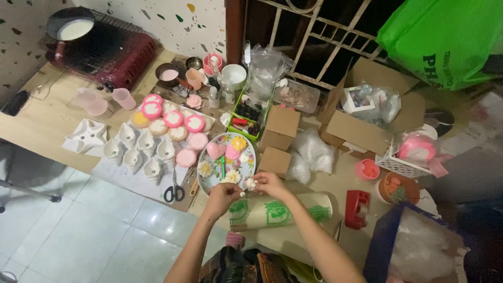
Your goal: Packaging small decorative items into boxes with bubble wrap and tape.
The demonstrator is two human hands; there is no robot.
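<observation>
Head view: we note left hand (222, 193) and right hand (269, 183) both pinching small white flower piece (250, 184) just below floral plate (228, 157). Plate already holds several finished pieces; white moulds (139, 149) still wait beside scissors (174, 191).

Home craft corner: floor-level moulds (137, 152), scissors (174, 191)

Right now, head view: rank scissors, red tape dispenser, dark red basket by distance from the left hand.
From the left hand:
1. Scissors, just to its left on the table edge.
2. Red tape dispenser, off to the right, past the right hand.
3. Dark red basket, far corner, upper left.
</observation>
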